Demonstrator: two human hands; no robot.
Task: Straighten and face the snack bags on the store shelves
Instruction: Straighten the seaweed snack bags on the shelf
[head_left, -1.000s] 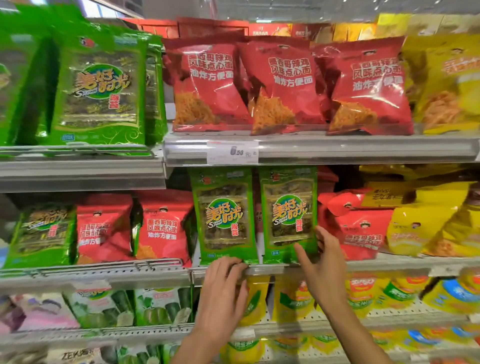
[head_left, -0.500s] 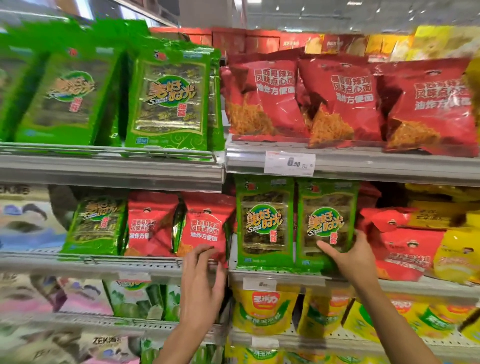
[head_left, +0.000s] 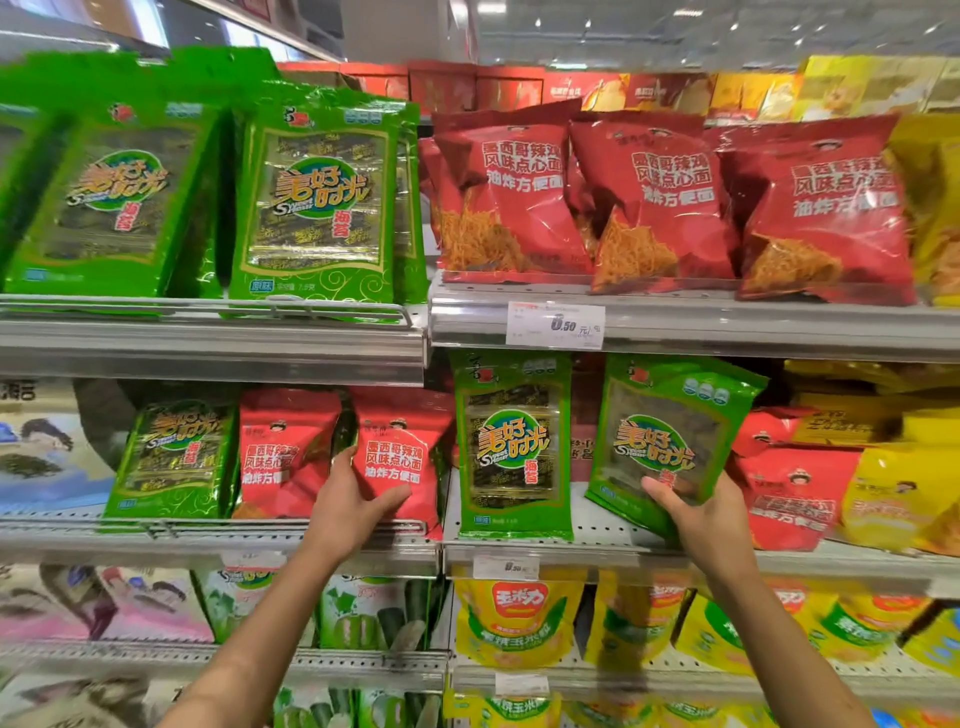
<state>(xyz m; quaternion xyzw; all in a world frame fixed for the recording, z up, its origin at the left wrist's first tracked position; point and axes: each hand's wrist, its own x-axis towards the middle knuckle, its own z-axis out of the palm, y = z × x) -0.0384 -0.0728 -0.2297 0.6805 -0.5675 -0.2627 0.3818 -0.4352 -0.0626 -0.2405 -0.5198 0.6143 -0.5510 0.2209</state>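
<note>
Head view: left hand grips a red snack bag; right hand holds a tilted green seaweed bag.

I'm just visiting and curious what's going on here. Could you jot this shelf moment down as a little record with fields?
Setting: store snack shelves, price tag on the upper shelf rail
Left hand: grips a red noodle snack bag, middle shelf
Right hand: holds a tilted green seaweed bag
Neighbour: upright green seaweed bag between the two
Below: yellow corn snack bags
</note>
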